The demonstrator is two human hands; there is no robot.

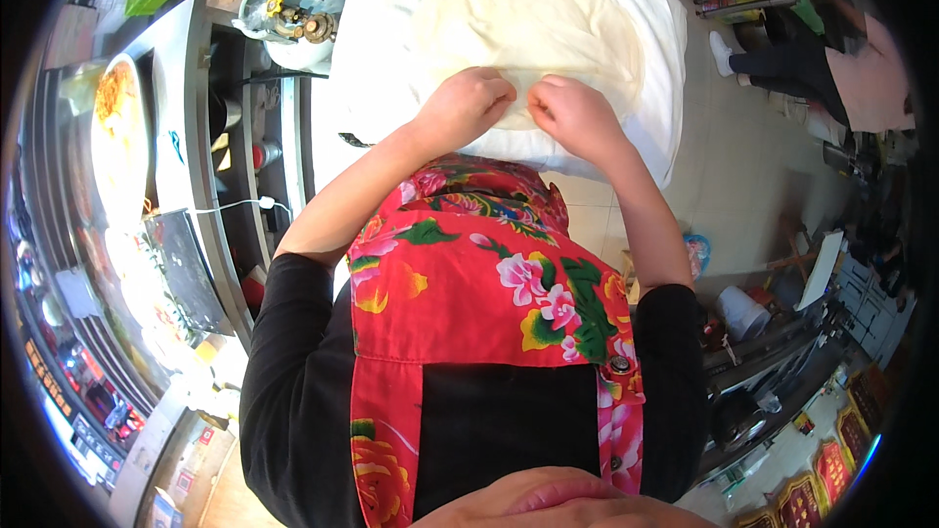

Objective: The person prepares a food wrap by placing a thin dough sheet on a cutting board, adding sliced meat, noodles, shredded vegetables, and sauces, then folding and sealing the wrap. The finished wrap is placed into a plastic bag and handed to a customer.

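A thin, pale sheet of dough (533,20) is spread over a white cloth (391,59) on the work surface, and its near edge is pinched by both hands side by side, so the step in hand looks like stretching or lifting that edge. The left hand (468,103) is curled into a loose fist with its fingertips closed on the dough rim, and the right hand (572,112) is closed on the same rim just beside it, knuckles almost touching. To get this done well, the pull should probably be kept even across both grips, since a sheet this thin looks easily torn if one side is tugged harder; the edge is best gripped with the pads, not the nails. The rest of the sheet lies beyond the hands, away from the body, flat and roughly round. A red floral apron (489,293) is worn over black sleeves. Off to the left, a gas cylinder (289,20) is seen near a counter (181,88), well apart from the dough
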